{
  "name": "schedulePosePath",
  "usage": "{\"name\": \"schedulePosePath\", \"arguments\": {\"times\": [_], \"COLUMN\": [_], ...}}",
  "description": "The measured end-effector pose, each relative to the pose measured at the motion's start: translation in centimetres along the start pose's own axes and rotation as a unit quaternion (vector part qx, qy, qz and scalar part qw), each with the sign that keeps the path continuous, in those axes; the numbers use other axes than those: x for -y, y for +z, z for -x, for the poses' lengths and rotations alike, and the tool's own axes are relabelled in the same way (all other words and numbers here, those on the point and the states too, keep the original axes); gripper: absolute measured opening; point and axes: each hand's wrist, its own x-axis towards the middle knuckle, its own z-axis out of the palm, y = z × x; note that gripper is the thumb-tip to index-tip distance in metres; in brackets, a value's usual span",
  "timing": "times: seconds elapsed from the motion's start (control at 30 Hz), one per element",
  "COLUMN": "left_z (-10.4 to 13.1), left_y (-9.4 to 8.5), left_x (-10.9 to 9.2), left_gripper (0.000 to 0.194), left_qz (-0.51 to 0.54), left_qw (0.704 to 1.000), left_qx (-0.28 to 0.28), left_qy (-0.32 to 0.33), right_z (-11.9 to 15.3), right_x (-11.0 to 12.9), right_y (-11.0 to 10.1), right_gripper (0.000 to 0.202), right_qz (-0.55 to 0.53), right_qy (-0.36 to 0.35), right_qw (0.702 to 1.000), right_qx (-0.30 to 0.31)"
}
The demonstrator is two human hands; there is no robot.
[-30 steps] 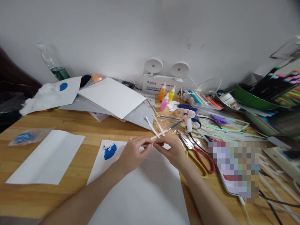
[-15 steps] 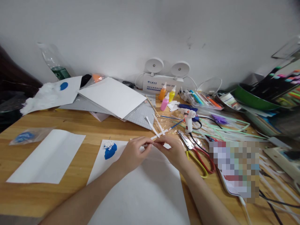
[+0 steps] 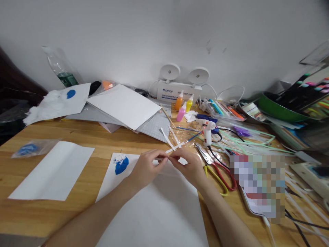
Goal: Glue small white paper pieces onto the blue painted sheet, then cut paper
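My left hand (image 3: 149, 168) and my right hand (image 3: 187, 164) meet fingertip to fingertip above a large white sheet (image 3: 154, 212). Both are closed in a pinch, and what lies between the fingers is too small to make out. Just beyond the fingertips, narrow white paper strips (image 3: 168, 139) lie crossed on the wooden table. Blue clay (image 3: 121, 166) with white bits on it rests at the sheet's upper left corner. Beside my right hand are scissors (image 3: 217, 171) with red and yellow handles, and a white glue gun (image 3: 207, 132) stands behind them.
A folded white paper (image 3: 53, 171) and a bag of blue clay (image 3: 29, 149) lie at the left. White boards (image 3: 124, 106) are stacked at the back. Small paint bottles (image 3: 181, 112) stand near the wall. A phone (image 3: 257, 202), partly blurred out, and cables are at the right.
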Motion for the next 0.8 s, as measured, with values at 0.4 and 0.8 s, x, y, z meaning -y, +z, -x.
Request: {"name": "schedulePosePath", "arguments": {"times": [0.4,0.8], "left_z": [-0.07,-0.04], "left_y": [-0.04,-0.04], "left_x": [0.01,0.03], "left_gripper": [0.008,0.007], "left_qz": [0.0,0.012], "left_qw": [1.0,1.0], "left_qx": [0.001,-0.018], "left_qy": [-0.008,-0.014], "right_z": [0.13,0.21], "right_x": [-0.24,-0.23], "right_y": [0.2,0.2], "right_gripper": [0.004,0.006], "right_qz": [-0.015,-0.018], "right_qy": [0.008,0.006], "right_qw": [0.999,0.998], "right_qx": [0.05,0.052]}}
